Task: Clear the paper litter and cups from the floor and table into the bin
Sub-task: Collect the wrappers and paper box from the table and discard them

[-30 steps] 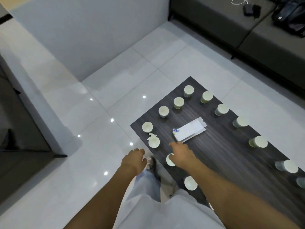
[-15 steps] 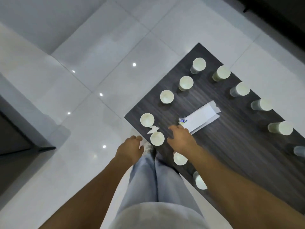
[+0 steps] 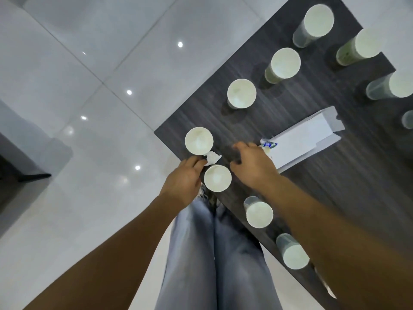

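Observation:
Several white paper cups stand upright along the edges of a dark wooden table (image 3: pixel 335 198). One cup (image 3: pixel 217 178) sits at the near corner, between my two hands, and another cup (image 3: pixel 199 140) stands just beyond it. A crumpled white paper scrap (image 3: pixel 212 158) lies between these two cups. My left hand (image 3: pixel 183 182) reaches in from the table's edge, its fingertips touching the scrap. My right hand (image 3: pixel 253 163) hovers over the table with fingers spread, holding nothing, right beside a flat white carton (image 3: pixel 305 136).
Glossy white floor tiles (image 3: pixel 100 74) spread to the left of the table. A dark piece of furniture (image 3: pixel 20 166) sits at the far left. My legs in blue jeans (image 3: pixel 214 253) stand against the table's near edge. No bin is in view.
The view has tilted down and closed in on the table corner. My left hand has moved forward to the paper scrap, and my right hand has stretched out toward the carton.

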Tool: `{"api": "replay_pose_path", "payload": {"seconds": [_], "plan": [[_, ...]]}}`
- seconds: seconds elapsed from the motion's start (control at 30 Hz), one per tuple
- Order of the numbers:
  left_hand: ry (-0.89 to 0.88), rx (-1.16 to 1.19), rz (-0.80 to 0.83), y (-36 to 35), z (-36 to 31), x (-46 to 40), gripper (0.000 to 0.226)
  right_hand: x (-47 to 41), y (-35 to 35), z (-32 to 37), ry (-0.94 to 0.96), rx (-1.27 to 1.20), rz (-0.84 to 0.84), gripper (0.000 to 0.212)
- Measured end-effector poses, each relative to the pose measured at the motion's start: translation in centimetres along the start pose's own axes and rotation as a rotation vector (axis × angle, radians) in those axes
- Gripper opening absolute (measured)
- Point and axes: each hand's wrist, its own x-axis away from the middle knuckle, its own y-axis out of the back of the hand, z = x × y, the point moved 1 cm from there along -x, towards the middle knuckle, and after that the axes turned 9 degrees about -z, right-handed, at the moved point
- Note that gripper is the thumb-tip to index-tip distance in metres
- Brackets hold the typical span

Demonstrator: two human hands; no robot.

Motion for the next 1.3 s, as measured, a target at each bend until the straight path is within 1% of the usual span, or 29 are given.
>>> {"api": "replay_pose_path", "payload": {"seconds": [0.23,0.37,0.5,0.63,0.7,0.77,0.83,0.93,1.03,1.17,1.3], "plan": [[-0.003,0.031,-0.059,-1.6,0.8,-2.0,0.051,-0.6,-1.4,-0.8,-0.011,-0.017,0.001,0.05],[-0.046,0.041,-0.09,-1.8,1.1,-3.2,0.056,-0.8,-1.9,-1.1,-0.019,-0.016,0.003,0.048],[-0.14,-0.062,-0.051,-2.0,1.3,-4.0,0.067,-0.9,-2.2,-1.6,-0.023,0.002,-0.013,0.047],[-0.252,-0.114,-0.021,-2.4,1.1,-4.4,0.078,-0.9,-2.3,-2.1,-0.032,0.004,-0.03,0.046],[-0.343,-0.169,-0.012,-2.6,1.1,-4.5,0.076,-0.8,-2.3,-2.3,-0.036,-0.005,-0.034,0.047],[-0.417,-0.216,-0.012,-2.8,1.2,-4.6,0.068,-0.7,-2.4,-2.6,-0.037,-0.008,-0.037,0.047],[-0.454,-0.226,-0.008,-2.7,1.3,-4.6,0.06,-0.6,-2.5,-2.7,-0.039,-0.008,-0.033,0.048],[-0.448,-0.203,-0.007,-2.5,1.3,-4.5,0.052,-0.3,-2.6,-2.8,-0.036,-0.017,-0.033,0.047],[-0.382,-0.205,-0.02,-2.0,1.5,-3.9,0.047,0.3,-2.6,-2.8,-0.04,-0.031,-0.04,0.046],[-0.296,-0.145,-0.095,-0.9,1.3,-2.4,0.037,1.2,-2.0,-2.7,-0.048,-0.044,-0.046,0.044],[-0.255,-0.103,-0.164,1.3,0.4,-0.2,0.033,2.6,-0.4,-2.1,-0.06,-0.081,-0.059,0.045]]}}
